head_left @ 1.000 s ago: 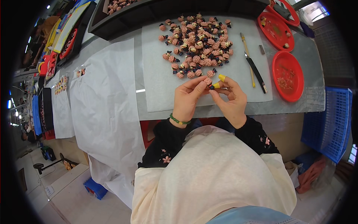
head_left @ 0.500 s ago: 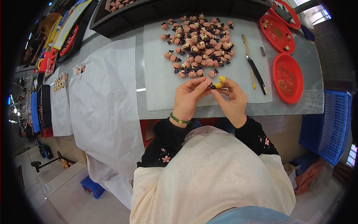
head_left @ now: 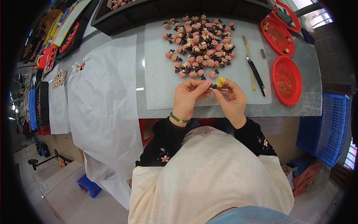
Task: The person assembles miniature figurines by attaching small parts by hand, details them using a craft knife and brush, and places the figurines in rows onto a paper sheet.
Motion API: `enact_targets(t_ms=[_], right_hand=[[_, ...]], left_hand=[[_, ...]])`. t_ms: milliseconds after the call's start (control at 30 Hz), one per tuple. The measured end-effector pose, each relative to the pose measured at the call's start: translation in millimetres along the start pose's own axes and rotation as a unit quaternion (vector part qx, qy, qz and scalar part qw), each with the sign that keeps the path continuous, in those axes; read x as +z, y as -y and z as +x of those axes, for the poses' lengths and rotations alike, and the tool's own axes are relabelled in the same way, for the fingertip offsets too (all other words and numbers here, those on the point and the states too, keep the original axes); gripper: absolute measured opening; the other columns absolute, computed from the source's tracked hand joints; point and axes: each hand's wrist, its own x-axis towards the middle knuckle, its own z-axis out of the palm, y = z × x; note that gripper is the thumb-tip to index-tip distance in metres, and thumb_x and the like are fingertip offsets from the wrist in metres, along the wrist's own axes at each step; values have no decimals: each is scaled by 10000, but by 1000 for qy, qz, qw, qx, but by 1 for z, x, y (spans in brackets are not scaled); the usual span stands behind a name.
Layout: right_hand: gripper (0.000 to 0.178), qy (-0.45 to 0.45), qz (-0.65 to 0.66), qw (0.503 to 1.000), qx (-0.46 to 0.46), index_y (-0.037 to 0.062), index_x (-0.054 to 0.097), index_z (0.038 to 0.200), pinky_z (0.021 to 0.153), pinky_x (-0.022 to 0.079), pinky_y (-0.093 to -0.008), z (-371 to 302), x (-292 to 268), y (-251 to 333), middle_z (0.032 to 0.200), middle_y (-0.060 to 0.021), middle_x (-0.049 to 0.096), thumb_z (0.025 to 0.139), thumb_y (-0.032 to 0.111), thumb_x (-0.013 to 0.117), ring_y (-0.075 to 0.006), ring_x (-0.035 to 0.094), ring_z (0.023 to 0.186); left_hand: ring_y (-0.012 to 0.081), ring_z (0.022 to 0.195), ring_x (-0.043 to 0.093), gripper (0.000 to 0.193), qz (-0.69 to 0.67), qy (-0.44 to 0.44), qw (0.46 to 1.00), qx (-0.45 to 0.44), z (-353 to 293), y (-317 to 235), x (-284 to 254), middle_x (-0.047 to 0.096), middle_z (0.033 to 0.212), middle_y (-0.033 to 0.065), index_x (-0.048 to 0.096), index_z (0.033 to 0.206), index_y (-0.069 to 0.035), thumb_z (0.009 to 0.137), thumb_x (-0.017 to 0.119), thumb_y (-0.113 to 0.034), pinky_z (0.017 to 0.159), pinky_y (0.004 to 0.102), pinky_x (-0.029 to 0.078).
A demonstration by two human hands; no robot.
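Observation:
Between both hands I hold one small figurine point(head_left: 211, 85) with a pink knobbly head and a dark body. My left hand point(head_left: 189, 98), with a green bracelet at the wrist, pinches its head end between thumb and fingers. My right hand point(head_left: 232, 100) has yellow covers on two fingertips and grips the figurine's dark end; its thumb is close below. Just beyond the hands, a heap of similar figurines point(head_left: 201, 46) lies on a white foam sheet point(head_left: 167, 93).
Right of the heap lie a black-handled craft knife point(head_left: 256, 76), a thin brush-like stick point(head_left: 249, 52) and a small grey block point(head_left: 263, 53). A red dish point(head_left: 287, 80) holds pink scraps. Behind stands a black tray point(head_left: 179, 16). White sheeting point(head_left: 104, 86) drapes over the left side.
The figurine has turned slightly between my fingers, so less of its pink head shows. Both hands stay in nearly the same place.

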Motion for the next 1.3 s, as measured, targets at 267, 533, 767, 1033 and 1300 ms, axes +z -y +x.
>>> enact_targets(t_ms=[267, 533, 767, 1033, 1300], right_hand=[[182, 34, -150, 985, -76, -37, 561, 942, 670, 480, -226, 34, -20, 16, 876, -71, 578, 766, -8, 597, -114, 559, 784], [188, 38, -233, 969, -71, -16, 571, 919, 587, 454, -215, 32, -36, 22, 832, -75, 589, 735, -1, 612, -111, 563, 698], [197, -48, -362, 924, -112, -12, 566, 893, 599, 443, -254, 29, -72, 22, 840, -104, 578, 703, -5, 615, -201, 564, 710], [251, -90, -453, 882, -91, -13, 552, 950, 692, 457, -296, 32, -110, 9, 943, -129, 566, 700, -24, 575, -273, 562, 851], [219, -167, -471, 858, -115, -15, 578, 906, 717, 457, -303, 37, -117, 1, 910, -133, 572, 688, -32, 574, -269, 569, 829]], left_hand=[[160, 742, 611, 151, 8, 7, 1000, 29, -3, -7, -5, 614, 871, 98, 548, 909, 25, 791, 599, -55, 677, 260, 515], [141, 818, 589, 252, 8, 24, 999, 29, -2, -5, 3, 591, 928, 75, 530, 1028, 15, 792, 595, -48, 722, 260, 502], [135, 856, 565, 281, 38, 73, 996, 45, -3, 2, 5, 577, 962, 64, 522, 1090, 16, 822, 556, -59, 770, 272, 477], [144, 832, 577, 267, 59, 84, 994, 25, 2, 12, 8, 586, 934, 71, 527, 1077, 17, 823, 555, -61, 752, 271, 474], [156, 831, 582, 264, 57, 78, 995, 22, 3, 13, 6, 579, 946, 80, 525, 1074, 26, 823, 554, -50, 754, 272, 477]])
